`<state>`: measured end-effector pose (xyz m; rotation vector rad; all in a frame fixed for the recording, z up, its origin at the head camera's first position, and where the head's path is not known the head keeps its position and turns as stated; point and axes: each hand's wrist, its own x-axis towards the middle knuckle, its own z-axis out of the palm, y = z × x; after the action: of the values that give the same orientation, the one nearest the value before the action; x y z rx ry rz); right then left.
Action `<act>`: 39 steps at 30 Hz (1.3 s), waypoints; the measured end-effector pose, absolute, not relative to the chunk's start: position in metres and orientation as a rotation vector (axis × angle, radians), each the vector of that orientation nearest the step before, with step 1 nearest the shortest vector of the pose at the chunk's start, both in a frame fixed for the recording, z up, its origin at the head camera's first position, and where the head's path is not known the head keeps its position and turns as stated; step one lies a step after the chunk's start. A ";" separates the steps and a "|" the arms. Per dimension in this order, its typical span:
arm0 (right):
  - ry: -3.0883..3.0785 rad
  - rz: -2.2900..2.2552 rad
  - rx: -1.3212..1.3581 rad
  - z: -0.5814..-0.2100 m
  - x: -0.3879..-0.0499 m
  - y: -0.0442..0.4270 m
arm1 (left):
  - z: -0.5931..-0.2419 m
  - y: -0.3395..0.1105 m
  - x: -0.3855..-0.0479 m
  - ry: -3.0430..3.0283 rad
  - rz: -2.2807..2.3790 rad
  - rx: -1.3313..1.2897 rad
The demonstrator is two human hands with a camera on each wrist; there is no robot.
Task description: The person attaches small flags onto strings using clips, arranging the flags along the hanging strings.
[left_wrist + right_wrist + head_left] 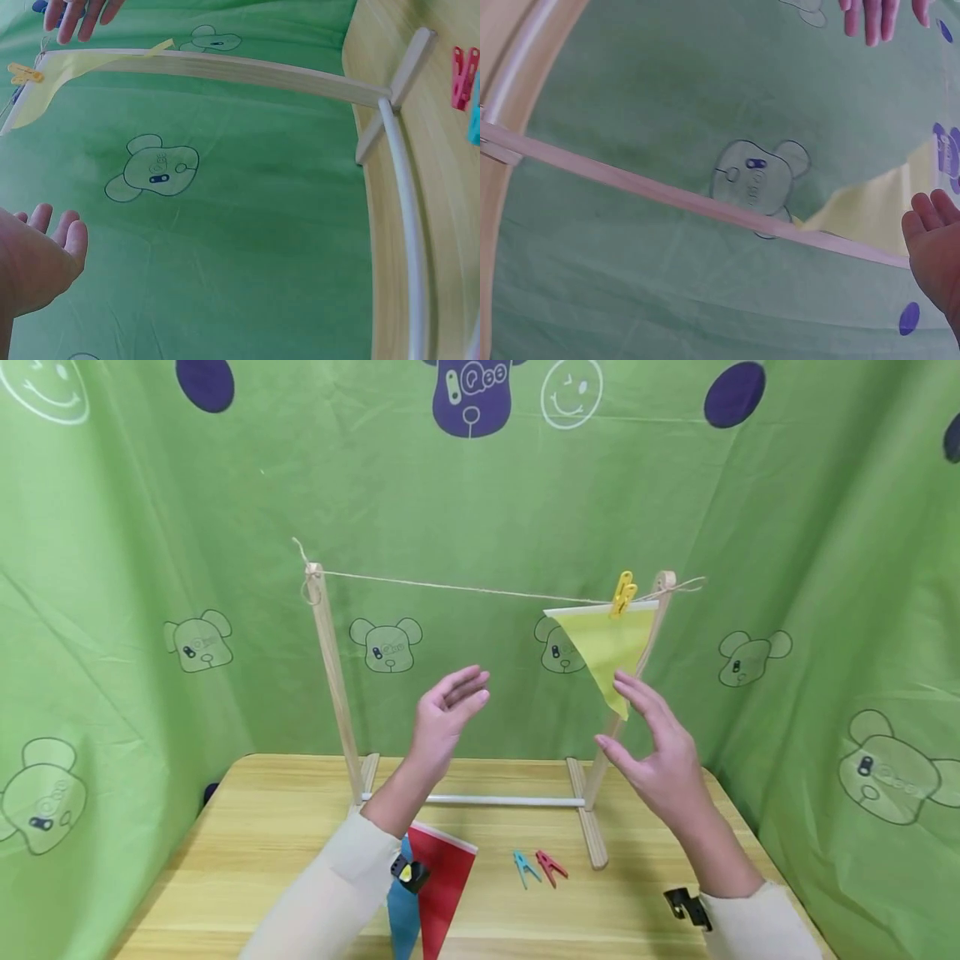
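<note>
A yellow triangular flag [611, 647] hangs from a thin string [450, 586], fixed near the right post by a yellow clothespin [622, 595]. My right hand [663, 752] is beside the flag's lower tip, thumb and fingers spread apart with nothing between them. Left of the flag, below the string, my left hand [446, 714] is raised with its fingers loosely extended and holds nothing. On the table lie a red flag [444, 881] and a blue flag [403, 914], partly covered by my left sleeve. To their right lie a blue clothespin [527, 868] and a red clothespin [552, 867].
The string is tied between a left wooden post [335, 685] and a right wooden post [600, 768]. A white rod [502, 800] joins the posts low down. The stand is on a wooden table [247, 860], with a green printed curtain [465, 502] behind and at both sides.
</note>
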<state>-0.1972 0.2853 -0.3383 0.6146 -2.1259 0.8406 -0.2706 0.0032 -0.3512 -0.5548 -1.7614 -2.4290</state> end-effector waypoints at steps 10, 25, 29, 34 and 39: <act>-2.219 0.899 0.595 -0.367 -0.196 0.279 | -0.372 -0.014 -0.262 -1.800 -2.425 -0.574; -2.316 0.961 0.573 -0.409 -0.199 0.274 | -0.402 -0.040 -0.254 -1.985 -2.329 -0.509; -2.364 0.963 0.556 -0.422 -0.199 0.272 | -0.414 -0.045 -0.252 -2.054 -2.269 -0.526; -2.435 0.940 0.510 -0.432 -0.198 0.271 | -0.427 -0.051 -0.250 -2.084 -2.225 -0.495; -2.484 0.941 0.508 -0.445 -0.199 0.271 | -0.442 -0.059 -0.250 -2.133 -2.163 -0.441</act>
<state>-0.1991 0.2713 -0.4447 0.5076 -2.4842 0.9412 -0.2500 -0.0589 -0.4417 -0.4411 -2.1328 -2.1627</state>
